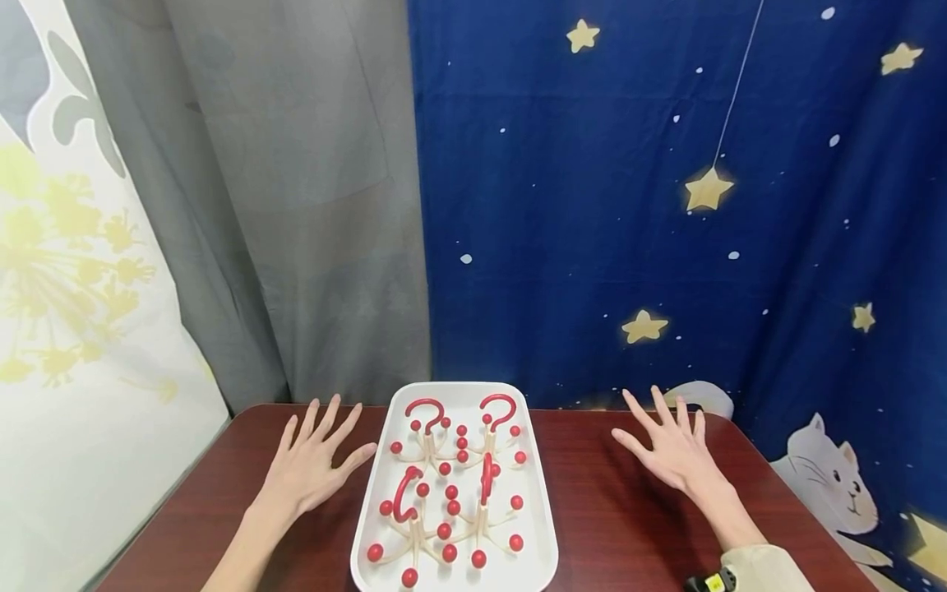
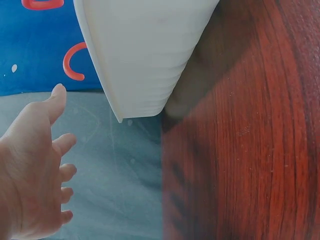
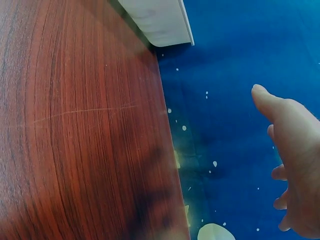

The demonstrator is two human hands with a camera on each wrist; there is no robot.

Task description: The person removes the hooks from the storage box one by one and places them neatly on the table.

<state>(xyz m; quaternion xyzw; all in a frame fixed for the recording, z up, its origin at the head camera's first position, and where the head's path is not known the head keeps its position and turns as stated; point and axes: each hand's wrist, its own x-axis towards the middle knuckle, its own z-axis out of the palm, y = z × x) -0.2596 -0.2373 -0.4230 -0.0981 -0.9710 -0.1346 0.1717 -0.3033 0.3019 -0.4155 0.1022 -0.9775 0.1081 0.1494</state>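
In the head view a white tray [image 1: 459, 393] holds several wooden stands, each with a red hook [image 1: 500, 403] on top and thin pale legs tipped with red balls [image 1: 479, 559]. My left hand [image 1: 311, 464] is spread flat to the left of the tray, its thumb close to the rim. Further off on the right, my right hand [image 1: 673, 448] has its fingers fanned out, holding nothing. The left wrist view has the tray's outer wall [image 2: 145, 55] beside the left hand [image 2: 35, 165], with a gap between them. Both hands appear raised above the table.
A dark red wooden table [image 1: 592, 510] lies beneath the tray and hands. Behind it hang a grey curtain [image 1: 333, 247] and a blue curtain [image 1: 533, 205] with stars. A patterned white cloth [image 1: 111, 444] is at the left. The right wrist carries a black device [image 1: 710, 582].
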